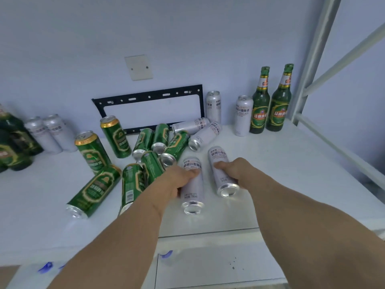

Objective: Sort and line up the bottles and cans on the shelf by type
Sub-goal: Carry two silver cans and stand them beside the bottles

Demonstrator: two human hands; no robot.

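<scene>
As hands (206, 174) grip, two white cans (192, 184) beneath

Storeroom: white metal shelf (270, 163), beer cans (92, 152)

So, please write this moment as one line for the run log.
left hand: grips lying white can | right hand: grips lying white can beside it | green cans: mostly toppled | shelf: sorting unfinished

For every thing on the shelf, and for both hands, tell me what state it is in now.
left hand: grips a lying white can
right hand: grips another lying white can
two green bottles: upright, at the right back
two white cans beside them: upright
green cans in the middle: mostly lying in a heap
two green cans left of the heap: upright
</scene>
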